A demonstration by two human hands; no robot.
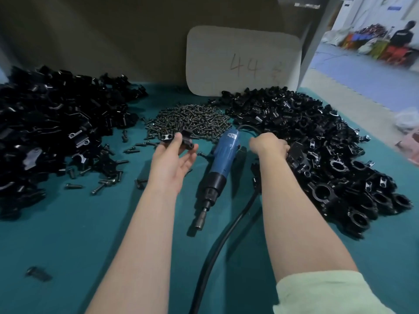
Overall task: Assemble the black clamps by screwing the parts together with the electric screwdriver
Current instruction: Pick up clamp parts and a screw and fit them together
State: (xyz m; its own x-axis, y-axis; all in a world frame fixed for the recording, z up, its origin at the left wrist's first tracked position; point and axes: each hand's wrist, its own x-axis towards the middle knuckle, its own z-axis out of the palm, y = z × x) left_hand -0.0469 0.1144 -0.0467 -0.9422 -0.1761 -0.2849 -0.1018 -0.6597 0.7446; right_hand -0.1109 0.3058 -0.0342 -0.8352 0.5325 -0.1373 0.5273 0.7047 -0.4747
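Observation:
My left hand (174, 159) is palm up over the green mat and holds a black clamp part (181, 138) between thumb and fingers. My right hand (269, 145) reaches into the right pile and grips a black clamp block (297, 152); its fingers are hidden behind the knuckles. The blue electric screwdriver (221, 162) lies on the mat between my hands, bit pointing toward me, with no hand on it. A heap of dark screws (190, 121) lies just beyond my left hand.
A large pile of black clamp halves (52, 132) fills the left side, and a pile of black clamp bodies (328, 155) fills the right. The screwdriver's black cable (226, 234) runs toward me. Loose screws (99, 188) dot the mat. A board marked 44 (244, 62) leans at the back.

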